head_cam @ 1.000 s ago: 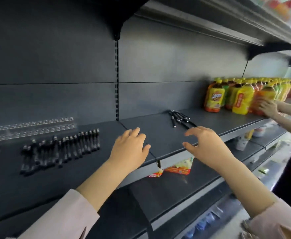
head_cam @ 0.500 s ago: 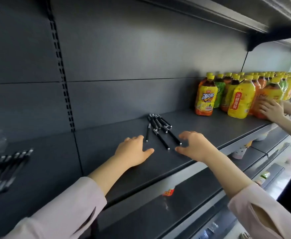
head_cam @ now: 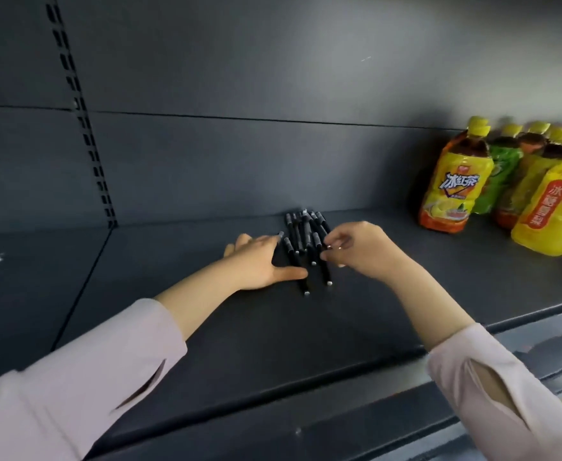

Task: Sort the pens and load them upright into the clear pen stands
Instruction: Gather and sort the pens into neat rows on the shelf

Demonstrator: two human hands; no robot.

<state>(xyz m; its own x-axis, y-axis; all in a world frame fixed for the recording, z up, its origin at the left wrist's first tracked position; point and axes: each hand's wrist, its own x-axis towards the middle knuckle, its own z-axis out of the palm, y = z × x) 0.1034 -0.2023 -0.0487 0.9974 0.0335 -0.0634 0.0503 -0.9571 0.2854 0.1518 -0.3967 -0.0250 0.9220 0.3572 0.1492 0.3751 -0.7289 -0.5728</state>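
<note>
Grip: right hand [head_cam: 359,252] is curled, fingertips [head_cam: 334,242] pinched on the rightmost of the pens [head_cam: 301,239]; left hand [head_cam: 259,261] is laid flat against their left side. Pens are bunched on the shelf [head_cam: 406,294] between both hands, long axes pointing toward the back wall [head_cam: 273,161]; the lift is judged the right hand's

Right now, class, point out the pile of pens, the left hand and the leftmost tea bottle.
Pile of pens [head_cam: 298,227]: head view, barrels at far end.
Left hand [head_cam: 259,261]: head view, back of hand.
Leftmost tea bottle [head_cam: 456,191]: head view, yellow label.
</note>
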